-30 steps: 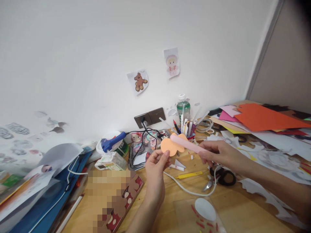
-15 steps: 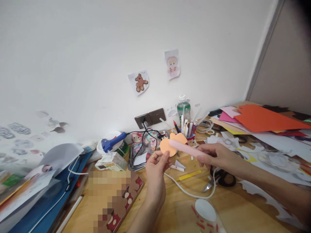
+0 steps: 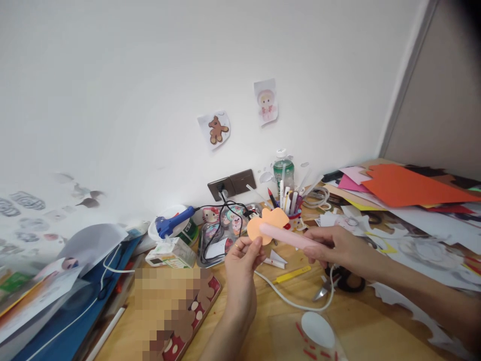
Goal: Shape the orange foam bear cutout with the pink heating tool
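My left hand [image 3: 244, 263] pinches the lower edge of an orange paper cutout [image 3: 276, 219] between thumb and fingers, holding it above the table. A long pale-pink stick [image 3: 287, 235], whose exact kind I cannot make out, is gripped in my right hand [image 3: 330, 245]. Its far tip lies over the cutout's rounded left part and seems to touch it. Below my hands are a yellow tool like a craft knife [image 3: 293, 274], a white cable [image 3: 285, 299] and black-handled scissors [image 3: 349, 281].
At the back left, a blue glue gun [image 3: 175, 222] rests on a white tub beside a tray of cartoon figures [image 3: 210, 250]. A pen cup [image 3: 295, 220] and bottle [image 3: 283, 173] stand behind. Coloured paper [image 3: 417, 185] is piled at right. A white oval [image 3: 317, 329] lies in front.
The pink stick's tip has shifted slightly left and down across the orange cutout. Both hands keep their grips, and the view has moved a little.
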The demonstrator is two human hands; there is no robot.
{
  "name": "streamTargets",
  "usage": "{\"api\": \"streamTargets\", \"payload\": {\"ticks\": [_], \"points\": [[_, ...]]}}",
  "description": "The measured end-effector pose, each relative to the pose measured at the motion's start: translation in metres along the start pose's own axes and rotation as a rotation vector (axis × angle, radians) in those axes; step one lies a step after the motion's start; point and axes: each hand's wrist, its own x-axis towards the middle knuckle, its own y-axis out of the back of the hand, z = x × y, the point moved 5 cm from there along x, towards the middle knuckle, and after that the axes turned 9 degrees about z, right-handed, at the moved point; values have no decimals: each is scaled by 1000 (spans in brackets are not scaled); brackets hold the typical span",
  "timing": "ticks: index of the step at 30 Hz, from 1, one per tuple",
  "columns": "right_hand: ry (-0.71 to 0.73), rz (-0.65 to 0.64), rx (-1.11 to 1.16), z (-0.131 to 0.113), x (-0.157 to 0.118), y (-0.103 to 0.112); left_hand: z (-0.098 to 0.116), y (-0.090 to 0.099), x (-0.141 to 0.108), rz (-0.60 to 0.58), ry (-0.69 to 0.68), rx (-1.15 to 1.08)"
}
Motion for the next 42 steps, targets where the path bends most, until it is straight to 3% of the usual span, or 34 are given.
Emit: {"api": "streamTargets", "payload": {"ticks": [20, 42], "points": [[53, 127, -25, -3, 1, 8, -8, -3, -1, -8, 65, -23], [45, 118, 46, -1, 4, 8, -11, -4, -3, -8, 119, -14]]}}
